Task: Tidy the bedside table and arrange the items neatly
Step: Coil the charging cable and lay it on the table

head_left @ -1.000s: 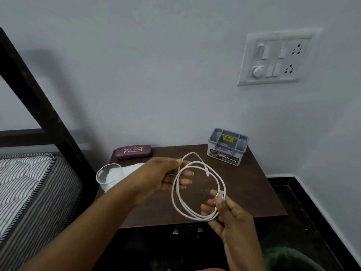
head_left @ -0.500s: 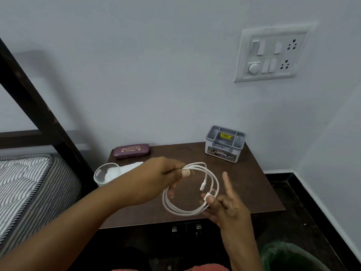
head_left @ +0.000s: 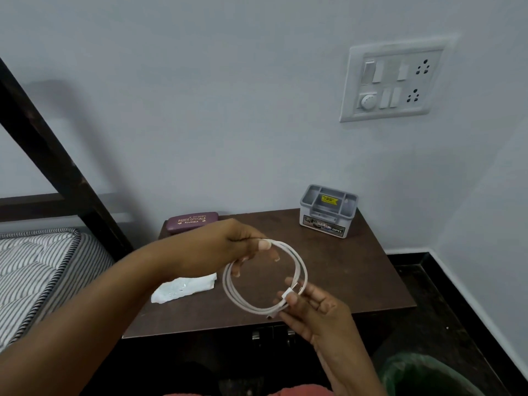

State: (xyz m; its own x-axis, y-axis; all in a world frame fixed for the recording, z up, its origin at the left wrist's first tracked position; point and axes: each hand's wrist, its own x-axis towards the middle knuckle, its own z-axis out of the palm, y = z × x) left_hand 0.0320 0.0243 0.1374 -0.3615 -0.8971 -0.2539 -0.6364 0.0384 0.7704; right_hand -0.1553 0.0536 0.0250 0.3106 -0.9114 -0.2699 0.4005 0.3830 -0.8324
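A white charging cable [head_left: 300, 265] is wound into a round coil and held above the dark brown bedside table [head_left: 357, 270]. My left hand [head_left: 237, 244] pinches the top of the coil between thumb and fingers. My right hand [head_left: 311, 307] pinches the plug end against the coil's lower right side. On the table lie a maroon spectacle case [head_left: 193, 221] at the back left, a grey plastic organiser box [head_left: 328, 211] at the back right, and a crumpled white tissue [head_left: 183, 287] near the front left, partly behind my left forearm.
A striped mattress [head_left: 37, 270] and dark bed frame [head_left: 48, 155] stand to the left of the table. A switchboard [head_left: 393, 81] is on the wall above. A green bin [head_left: 423, 375] sits on the dark floor at the lower right. Drawer handles [head_left: 271, 335] show below the tabletop.
The coil has been drawn tighter and rounder. My right hand has taken hold of the plug end again after its fingers had spread. The glass seen earlier at the left is now hidden.
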